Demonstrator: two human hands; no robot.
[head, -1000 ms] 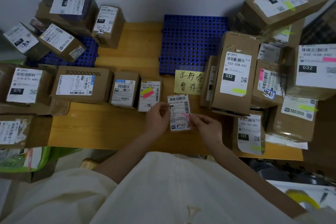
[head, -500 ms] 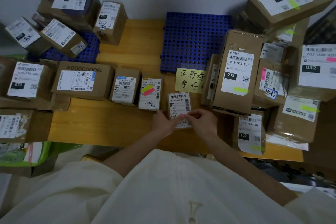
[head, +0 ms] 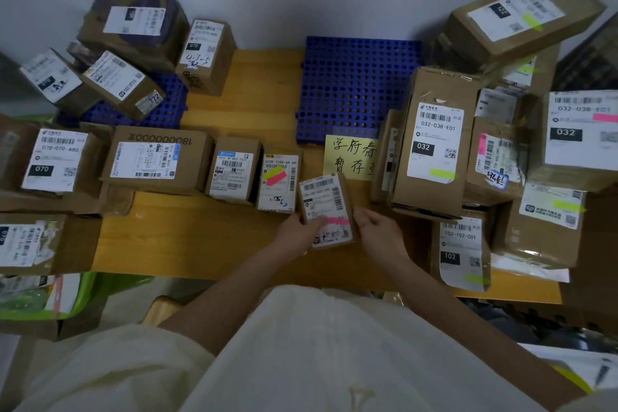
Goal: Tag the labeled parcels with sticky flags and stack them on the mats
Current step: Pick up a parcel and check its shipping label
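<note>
A small cardboard parcel (head: pixel 323 201) with a white label stands on the wooden table (head: pixel 187 237) in front of me. A pink sticky flag (head: pixel 335 220) lies across the lower part of its label. My left hand (head: pixel 298 233) grips the parcel's left edge, thumb over the label. My right hand (head: pixel 376 230) holds its right edge with curled fingers. Beyond it lies an empty blue perforated mat (head: pixel 354 87). A second blue mat (head: pixel 160 107) at the back left carries several parcels.
To the left stands a row of parcels, the nearest (head: pixel 279 177) bearing yellow and pink flags. A tall stack of flagged parcels (head: pixel 434 140) fills the right side. A yellow handwritten note (head: pixel 351 157) lies by the mat. A green bin (head: pixel 36 298) sits lower left.
The pink flag, held at the label by my right hand a second ago, now lies stuck flat across it. Both hands have shifted to the parcel's two side edges.
</note>
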